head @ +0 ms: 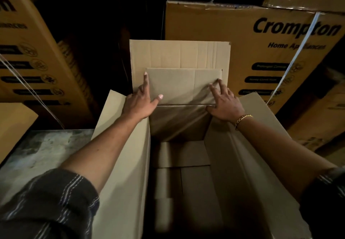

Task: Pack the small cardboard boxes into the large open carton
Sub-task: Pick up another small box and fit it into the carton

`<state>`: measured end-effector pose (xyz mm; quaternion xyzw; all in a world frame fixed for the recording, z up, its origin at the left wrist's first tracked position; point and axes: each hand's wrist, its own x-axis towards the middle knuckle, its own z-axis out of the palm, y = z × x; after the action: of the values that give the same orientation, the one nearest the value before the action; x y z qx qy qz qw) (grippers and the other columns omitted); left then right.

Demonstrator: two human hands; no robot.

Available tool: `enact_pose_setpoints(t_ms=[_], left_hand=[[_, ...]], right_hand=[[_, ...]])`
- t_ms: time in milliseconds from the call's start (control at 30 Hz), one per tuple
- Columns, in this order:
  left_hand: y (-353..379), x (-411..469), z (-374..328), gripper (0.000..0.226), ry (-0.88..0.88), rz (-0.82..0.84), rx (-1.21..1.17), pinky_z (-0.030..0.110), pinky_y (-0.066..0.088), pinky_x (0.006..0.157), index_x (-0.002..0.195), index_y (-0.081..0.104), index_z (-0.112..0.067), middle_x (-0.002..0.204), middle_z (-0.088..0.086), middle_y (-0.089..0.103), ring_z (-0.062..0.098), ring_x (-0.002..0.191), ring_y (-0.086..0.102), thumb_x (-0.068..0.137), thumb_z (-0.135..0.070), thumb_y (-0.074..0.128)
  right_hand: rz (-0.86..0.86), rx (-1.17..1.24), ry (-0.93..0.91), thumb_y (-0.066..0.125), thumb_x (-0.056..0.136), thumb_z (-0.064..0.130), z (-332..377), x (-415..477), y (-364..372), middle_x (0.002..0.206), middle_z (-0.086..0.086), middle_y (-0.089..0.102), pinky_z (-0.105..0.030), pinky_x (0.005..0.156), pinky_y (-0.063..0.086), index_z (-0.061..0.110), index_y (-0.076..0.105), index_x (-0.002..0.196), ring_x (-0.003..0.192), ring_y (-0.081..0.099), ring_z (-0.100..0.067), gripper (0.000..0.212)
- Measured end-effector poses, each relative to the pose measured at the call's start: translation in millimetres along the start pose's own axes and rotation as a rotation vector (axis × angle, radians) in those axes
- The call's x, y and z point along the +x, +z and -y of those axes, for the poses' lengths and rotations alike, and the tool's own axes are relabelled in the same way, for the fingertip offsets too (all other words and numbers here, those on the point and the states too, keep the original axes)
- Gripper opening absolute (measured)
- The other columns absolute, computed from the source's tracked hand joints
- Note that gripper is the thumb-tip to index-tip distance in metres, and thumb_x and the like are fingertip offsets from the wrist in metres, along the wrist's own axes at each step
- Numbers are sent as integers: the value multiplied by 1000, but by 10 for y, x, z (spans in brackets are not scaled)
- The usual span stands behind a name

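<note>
While both of our hands are up at the far end of the large carton [121, 145], the step in hand looks to be seating one more small cardboard box [183, 85] against its far wall. Outside our left forearm lies a bare grey surface [43, 151], and just under that forearm stands the carton's left flap. Our left hand [139, 102] is spread wide on the box, with the forefinger straight along its left edge and the thumb flat across its top face. We see nothing curled round it. Between the two hands the box sits high, near rim level, its back against the raised far flap [179, 54]. Our right hand [225, 104] rests on the box's near right corner, fingers splayed and almost straight, and a gold bracelet [242, 119] circles that wrist. Below both hands and nearer to us, other small boxes [186, 179] lie on the carton's bottom. To do this well, we judge, we should press evenly from both sides and hold the box level and flush to the far wall as it descends. Our fingers should come clear before it meets the layer beneath, since a tilted corner could jam. Past our right hand stands a printed Crompton carton [280, 33].
</note>
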<state>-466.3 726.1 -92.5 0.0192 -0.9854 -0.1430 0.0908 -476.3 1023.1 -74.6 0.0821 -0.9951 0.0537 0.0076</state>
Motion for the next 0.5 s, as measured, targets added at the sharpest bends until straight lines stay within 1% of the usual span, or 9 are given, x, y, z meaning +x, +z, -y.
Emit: enact_pose_setpoints(t_ms=[67, 167, 233, 300, 333, 400, 500], left_hand=[[142, 81, 63, 94, 40, 48, 52, 53, 41, 107, 151, -30, -28, 154, 24, 38, 39, 129, 52, 97, -64, 38], [337, 194, 183, 99, 41, 118, 197, 53, 42, 106, 149, -34, -32, 154, 22, 39, 41, 128, 52, 91, -73, 36], [409, 244, 211, 109, 39, 123, 262, 51, 41, 106, 149, -33, -31, 151, 20, 43, 40, 128, 53, 85, -79, 41], [447, 273, 203, 116, 63, 110, 278, 49, 42, 104, 150, -32, -28, 143, 18, 54, 35, 121, 59, 83, -77, 49], [463, 288, 203, 117, 75, 100, 286, 49, 43, 102, 150, -32, -27, 140, 17, 57, 33, 118, 61, 84, -75, 52], [473, 306, 208, 117, 77, 82, 296, 48, 45, 98, 151, -30, -25, 137, 17, 59, 32, 114, 64, 85, -70, 55], [465, 299, 186, 114, 84, 54, 287, 46, 48, 94, 153, -26, -24, 134, 17, 61, 32, 110, 65, 88, -66, 57]], right_hand=[[42, 77, 60, 57, 94, 53, -18, 127, 96, 168, -16, -10, -58, 120, 26, 30, 0, 162, 150, 17, -49, 92], [105, 90, 96, 49, 94, 64, -55, 275, 274, 169, -17, -1, -56, 121, 23, 33, -5, 161, 152, 19, -42, 91], [87, 48, 85, 49, 91, 71, -80, 306, 358, 169, -14, 1, -56, 122, 21, 34, -6, 161, 152, 20, -41, 96], [37, -23, 73, 54, 86, 74, -105, 300, 409, 168, -14, 7, -56, 120, 20, 33, -7, 160, 150, 22, -41, 104], [6, -60, 67, 57, 85, 73, -109, 297, 426, 166, -14, 10, -56, 119, 22, 32, -6, 160, 148, 27, -41, 107], [-47, -74, 60, 63, 85, 66, -107, 328, 441, 163, -15, 18, -56, 118, 25, 31, 0, 160, 144, 34, -40, 104], [-71, -18, 67, 68, 85, 60, -126, 384, 448, 158, -15, 27, -58, 115, 30, 33, 10, 157, 141, 37, -41, 97]])
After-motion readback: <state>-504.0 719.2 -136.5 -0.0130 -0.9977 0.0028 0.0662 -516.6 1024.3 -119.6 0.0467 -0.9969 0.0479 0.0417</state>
